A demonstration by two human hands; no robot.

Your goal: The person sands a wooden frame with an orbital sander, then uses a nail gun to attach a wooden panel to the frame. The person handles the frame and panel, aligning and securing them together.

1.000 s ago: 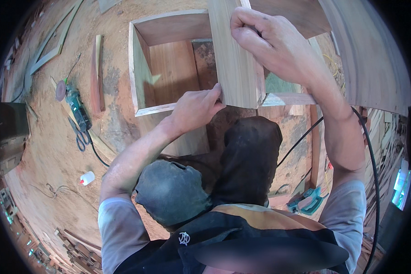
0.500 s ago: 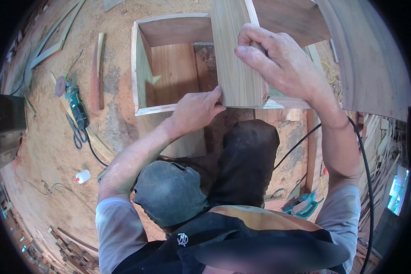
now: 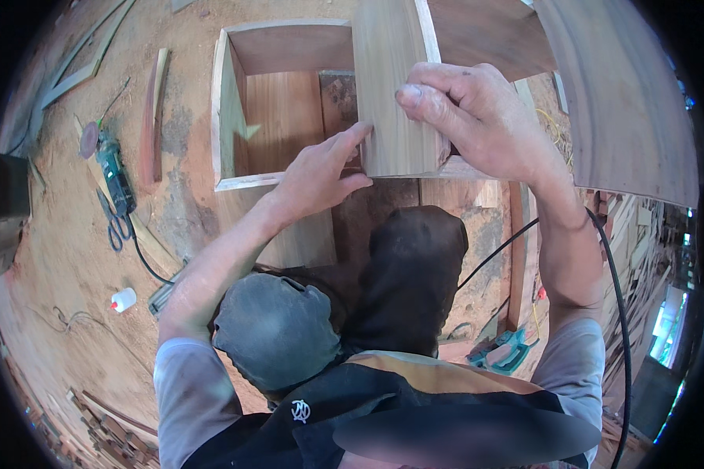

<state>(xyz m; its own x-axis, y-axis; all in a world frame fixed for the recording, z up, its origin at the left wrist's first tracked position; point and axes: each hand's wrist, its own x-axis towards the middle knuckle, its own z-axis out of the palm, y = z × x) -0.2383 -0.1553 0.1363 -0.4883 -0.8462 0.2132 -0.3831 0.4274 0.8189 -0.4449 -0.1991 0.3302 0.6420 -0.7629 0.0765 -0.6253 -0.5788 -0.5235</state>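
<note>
A pale wooden board (image 3: 391,94) lies across the top of an open wooden box frame (image 3: 246,184). My left hand (image 3: 317,172) is open at the board's left edge, fingers stretched toward it and thumb apart, with the fingertips at the edge. Over the board's right edge is my right hand (image 3: 477,117), closed with its fingers curled and the thumb pointing left. Whatever lies inside that curl is hidden. Through the box's left opening, brown inner panels (image 3: 281,117) show.
An angle grinder (image 3: 116,180) lies on the dirt floor at left, beside scissors (image 3: 116,227) and wood strips (image 3: 156,117). A small white bottle (image 3: 123,299) is nearer. At right stand a large panel (image 3: 626,102), a black cable (image 3: 619,305) and a teal power tool (image 3: 504,350).
My right hand has come nearer to me along the board, still curled. My left fingers have spread, with the thumb moved away from the board's near corner. The whole view has shifted slightly.
</note>
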